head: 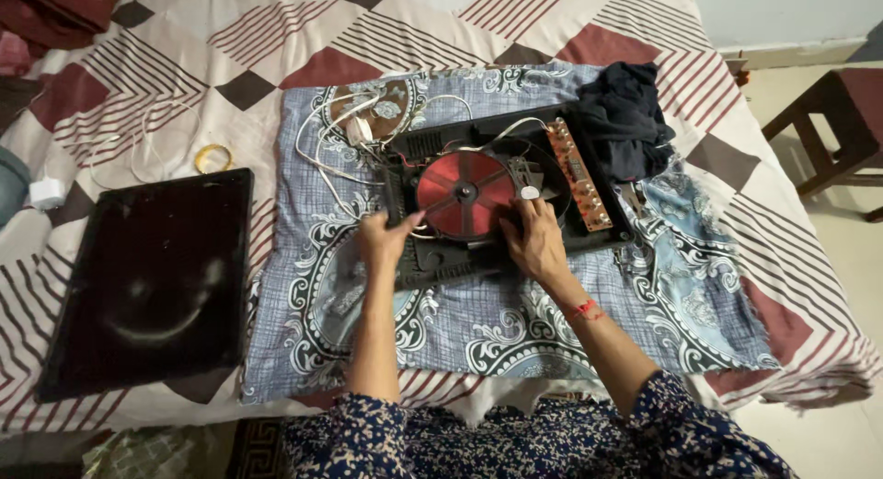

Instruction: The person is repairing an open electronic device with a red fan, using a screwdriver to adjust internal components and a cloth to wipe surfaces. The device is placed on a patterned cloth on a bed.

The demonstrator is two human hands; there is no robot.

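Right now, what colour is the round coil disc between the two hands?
The coil disc is red with a dark centre, seen best in the head view.

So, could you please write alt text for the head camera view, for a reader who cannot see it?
Both hands, left hand and right hand, rest on an opened cooktop base with a red coil disc, on a blue patterned cloth on a bed. A black glass top panel lies left, dark fabric right.

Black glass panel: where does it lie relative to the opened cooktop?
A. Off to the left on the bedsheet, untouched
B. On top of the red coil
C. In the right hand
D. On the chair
A: the black glass panel lies on the bedsheet, left of the opened cooktop, away from both hands.
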